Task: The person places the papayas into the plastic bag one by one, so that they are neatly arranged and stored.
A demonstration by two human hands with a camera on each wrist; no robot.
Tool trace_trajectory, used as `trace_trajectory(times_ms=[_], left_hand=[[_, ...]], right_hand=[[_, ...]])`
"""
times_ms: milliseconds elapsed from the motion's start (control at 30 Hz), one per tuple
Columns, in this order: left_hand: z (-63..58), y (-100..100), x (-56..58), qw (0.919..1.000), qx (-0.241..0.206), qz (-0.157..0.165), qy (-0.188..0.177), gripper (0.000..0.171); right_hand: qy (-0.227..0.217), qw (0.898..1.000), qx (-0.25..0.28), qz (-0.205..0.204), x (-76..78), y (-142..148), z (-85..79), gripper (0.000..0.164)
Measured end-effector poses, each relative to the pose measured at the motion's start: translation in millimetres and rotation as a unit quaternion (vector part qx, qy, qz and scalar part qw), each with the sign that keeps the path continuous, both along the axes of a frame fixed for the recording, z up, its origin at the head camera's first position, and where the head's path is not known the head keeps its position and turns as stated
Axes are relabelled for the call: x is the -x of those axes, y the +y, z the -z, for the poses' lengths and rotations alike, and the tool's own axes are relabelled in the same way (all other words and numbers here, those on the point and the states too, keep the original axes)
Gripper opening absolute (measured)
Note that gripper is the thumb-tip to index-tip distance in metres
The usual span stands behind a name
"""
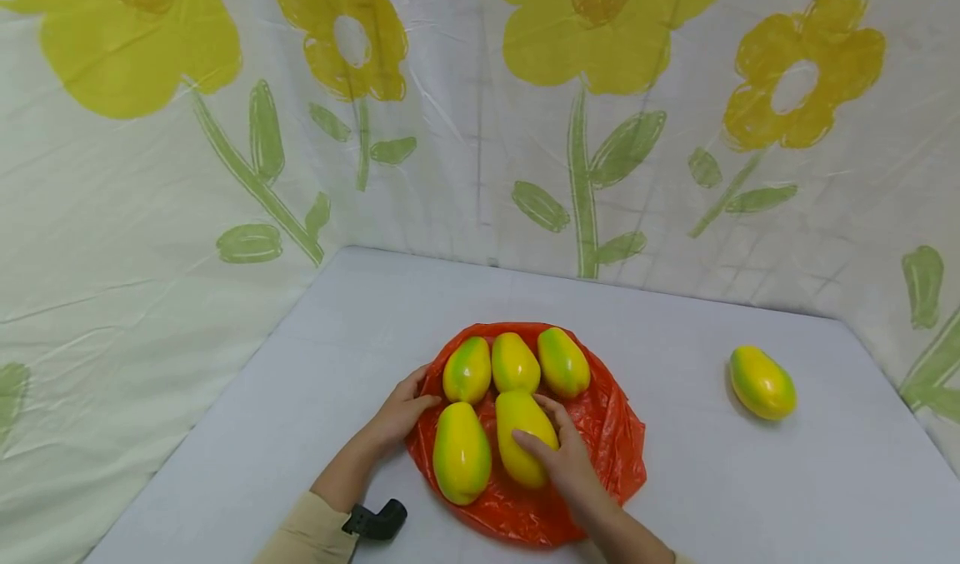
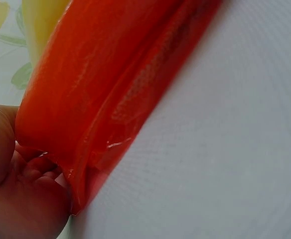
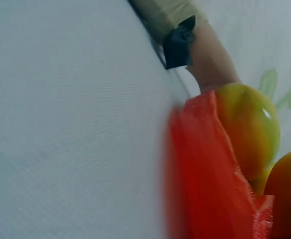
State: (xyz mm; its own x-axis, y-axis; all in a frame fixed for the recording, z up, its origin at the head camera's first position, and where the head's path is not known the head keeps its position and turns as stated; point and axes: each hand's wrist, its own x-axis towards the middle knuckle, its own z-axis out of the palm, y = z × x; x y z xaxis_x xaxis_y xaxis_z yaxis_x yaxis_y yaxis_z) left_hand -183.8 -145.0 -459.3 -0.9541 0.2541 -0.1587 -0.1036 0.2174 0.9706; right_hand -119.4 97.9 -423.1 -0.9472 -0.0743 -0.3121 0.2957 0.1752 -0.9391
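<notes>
A round spread of shiny red plastic bag lies on the table, its edge standing up like a rim. Three yellow-green papayas sit in its back row. In front of them lies another papaya on the left. My right hand grips the front-right papaya, thumb on its near side and fingers around its right. At the left edge, my left hand holds the plastic rim. In the left wrist view, the fingers of the left hand curl at the bag's edge.
One more papaya lies apart on the white table, to the right. A black strap-mounted device is on the left wrist. A curtain printed with yellow flowers hangs behind the table and along its sides.
</notes>
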Motion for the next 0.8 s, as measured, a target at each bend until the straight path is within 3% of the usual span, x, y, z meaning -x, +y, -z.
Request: trace_trajectory(times_ms=[533, 800], left_hand=[[-0.4, 1, -0.1, 1.0, 0.006, -0.003, 0.004, 0.052], [-1.5, 2, -0.2, 0.9999, 0.009, -0.008, -0.002, 0.052]], right_hand=[[-0.048, 0.999, 0.018, -0.006, -7.6, -9, 13.2, 0.084], [-0.055, 0.998, 0.041, -0.015, -10.6, -9, 13.6, 0.079]])
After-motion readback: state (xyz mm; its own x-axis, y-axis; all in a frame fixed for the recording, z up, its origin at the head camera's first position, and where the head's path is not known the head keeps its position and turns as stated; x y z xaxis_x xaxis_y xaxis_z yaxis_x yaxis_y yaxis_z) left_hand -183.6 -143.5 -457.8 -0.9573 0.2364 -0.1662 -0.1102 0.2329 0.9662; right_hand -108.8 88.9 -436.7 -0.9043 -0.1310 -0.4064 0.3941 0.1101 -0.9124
